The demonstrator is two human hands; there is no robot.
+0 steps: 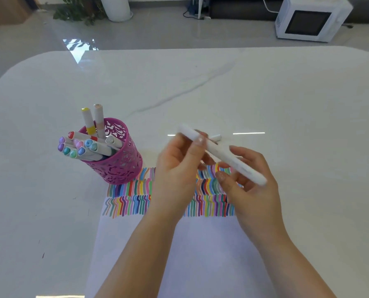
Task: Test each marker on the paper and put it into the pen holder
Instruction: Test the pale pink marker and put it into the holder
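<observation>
Paper (192, 250) lies nearest on the surface (200, 87); pen holder (117, 155) touches its far-left corner. Above its stripes, both hands' grip pinches the marker (222, 155): left hand (179, 166) nearer the holder, right hand (250, 179) opposite, axis slanting far-left to near-right

Count from my head camera: markers, holder, paper, hands.

I count thirteen markers (86, 148) in the one pink pen holder (123, 166): two upright, eleven leaning with caps toward me. One white marker (222, 154) sits in my two hands, left hand (177, 168) and right hand (250, 181). One more marker (215, 137) lies on the table behind them. One sheet of paper (190, 254) carries three rows of colour strokes. One microwave (310, 18) stands on the floor.
</observation>
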